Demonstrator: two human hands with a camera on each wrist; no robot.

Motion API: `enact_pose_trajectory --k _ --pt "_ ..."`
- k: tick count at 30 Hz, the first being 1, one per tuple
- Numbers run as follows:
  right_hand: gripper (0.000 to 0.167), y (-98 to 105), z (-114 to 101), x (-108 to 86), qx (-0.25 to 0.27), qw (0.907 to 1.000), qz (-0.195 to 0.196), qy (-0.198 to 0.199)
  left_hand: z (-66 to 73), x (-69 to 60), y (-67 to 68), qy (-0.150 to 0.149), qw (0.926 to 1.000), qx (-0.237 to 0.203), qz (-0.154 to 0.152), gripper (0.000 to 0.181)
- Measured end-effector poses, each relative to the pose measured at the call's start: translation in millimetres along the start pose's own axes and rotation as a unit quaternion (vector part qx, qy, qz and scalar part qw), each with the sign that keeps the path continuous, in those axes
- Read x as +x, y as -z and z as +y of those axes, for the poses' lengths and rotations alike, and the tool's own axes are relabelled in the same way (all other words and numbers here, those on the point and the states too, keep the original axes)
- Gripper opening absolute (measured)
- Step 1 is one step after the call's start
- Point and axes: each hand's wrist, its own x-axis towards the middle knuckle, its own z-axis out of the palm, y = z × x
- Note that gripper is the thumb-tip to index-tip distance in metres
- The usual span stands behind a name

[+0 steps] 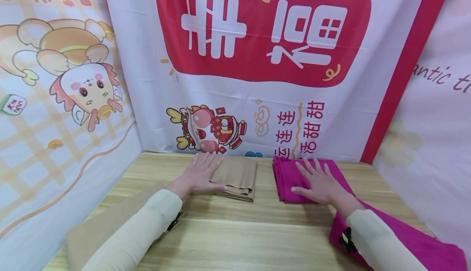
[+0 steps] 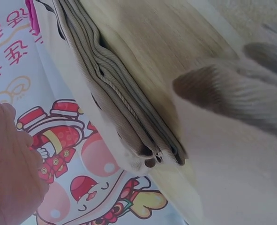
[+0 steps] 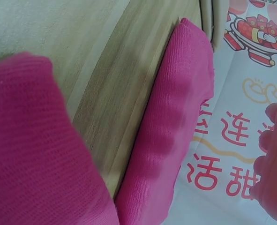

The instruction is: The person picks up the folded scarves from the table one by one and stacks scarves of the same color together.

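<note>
My left hand (image 1: 201,175), fingers straight and spread, is over the left part of a folded tan cloth (image 1: 239,175) near the table's back edge. The left wrist view shows the stacked layers of this tan cloth (image 2: 115,89) edge-on, with the hand a little apart from it. To the right, my right hand (image 1: 318,183) is spread flat above a folded magenta cloth (image 1: 287,181). Finger shadows fall on the magenta cloth (image 3: 168,122) in the right wrist view, and a gap shows between hand and fabric. Neither hand grips anything.
Beneath the left forearm lies more tan cloth (image 1: 106,222); near the right forearm, more magenta cloth (image 1: 412,234). Whether the magenta pieces join is hidden. The wooden table (image 1: 235,242) meets a printed backdrop (image 1: 331,111) behind, with printed sheets on both sides.
</note>
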Motion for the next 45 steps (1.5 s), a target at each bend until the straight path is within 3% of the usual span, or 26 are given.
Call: enact_pose_trajectory --k 7,10,18,28,34,40,45 --pt "0.097 0.4 1.4 -6.0 -0.007 1.0000 -0.003 -0.003 8.7 4.1 2.8 -0.021 0.9990 0.008 0.040 0.101" --pt "0.096 2.2 2.2 -10.4 -0.012 0.9999 0.000 -0.006 15.2 5.9 5.8 -0.024 0.9989 0.009 0.039 0.101" --pt "0.093 15.0 0.0 -22.5 -0.002 0.9995 0.030 0.011 35.5 10.3 13.6 -0.040 0.9980 -0.037 0.031 0.099" --pt "0.087 27.3 8.6 -40.9 0.003 0.9961 0.085 0.023 58.9 19.1 10.9 -0.041 0.9955 -0.077 0.035 0.099" --pt "0.084 33.6 18.3 -54.2 -0.004 0.9931 0.114 0.027 73.7 27.0 6.6 -0.069 0.9929 -0.079 0.057 0.099" --pt "0.075 33.1 31.2 -74.8 0.001 0.9841 0.174 0.034 98.2 32.7 6.3 -0.091 0.9901 -0.087 0.063 0.098" --pt "0.070 38.4 39.9 -95.2 0.005 0.9812 0.193 0.011 119.0 39.4 6.3 -0.090 0.9910 -0.086 0.048 0.096"
